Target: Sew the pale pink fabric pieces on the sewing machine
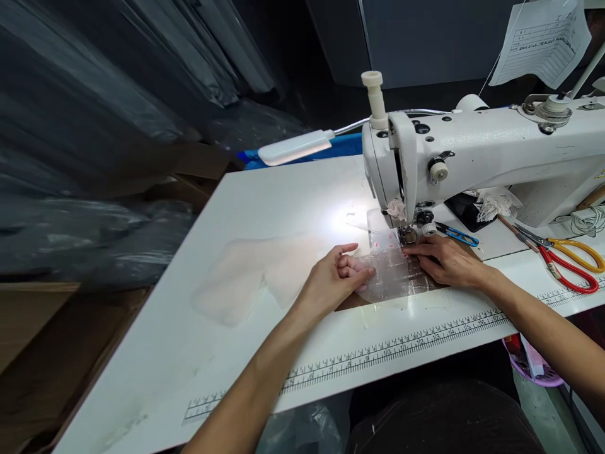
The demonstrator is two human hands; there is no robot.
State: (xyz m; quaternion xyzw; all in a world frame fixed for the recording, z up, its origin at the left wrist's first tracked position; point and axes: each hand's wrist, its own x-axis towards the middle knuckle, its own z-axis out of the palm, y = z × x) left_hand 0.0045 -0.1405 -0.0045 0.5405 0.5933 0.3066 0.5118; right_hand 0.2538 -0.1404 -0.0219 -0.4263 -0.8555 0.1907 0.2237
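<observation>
A sheer whitish piece of fabric [390, 274] with small pink spots lies under the presser foot [407, 236] of a white sewing machine [472, 142]. My left hand [333, 277] has the fabric's left edge between thumb and curled fingers, its index finger stretched out. On the other side, my right hand [447, 260] is closed at the fabric's right edge, fingertips close beside the presser foot. The needle tip is too small to make out.
Blue thread snips [457, 234] lie behind my right hand. Scissors with red and yellow handles [570, 268] rest farther right. Pale peach fabric [246, 274] spreads over the table's left part. A lamp [297, 147] lights the work; a printed ruler [350, 366] follows the front edge.
</observation>
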